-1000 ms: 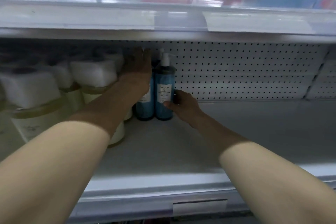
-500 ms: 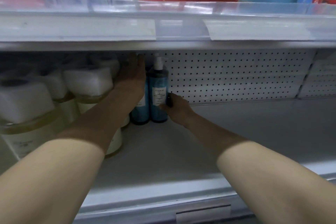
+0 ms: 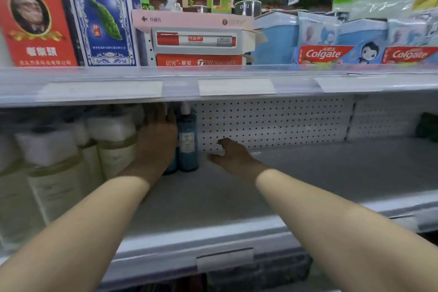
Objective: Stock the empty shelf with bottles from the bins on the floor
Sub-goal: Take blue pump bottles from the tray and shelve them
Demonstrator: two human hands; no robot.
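1. Pale white-capped bottles (image 3: pixel 113 149) are standing in rows at the left of the frame.
2. The left hand (image 3: pixel 157 140) is lying flat, fingers straight, against a mostly hidden blue bottle (image 3: pixel 171 168).
3. A blue pump bottle (image 3: pixel 188 142) is standing upright at centre, by the pegboard back (image 3: pixel 272 121).
4. The right hand (image 3: pixel 231 155) is hovering just right of it, fingers loose, gripping nothing, over the shelf (image 3: pixel 331 173).

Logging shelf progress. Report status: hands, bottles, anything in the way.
Left hand open, fingers straight, in front of left blue bottle. Right hand open, apart from right blue bottle. Both upright by the pegboard. Pale white-capped bottles packed at left.
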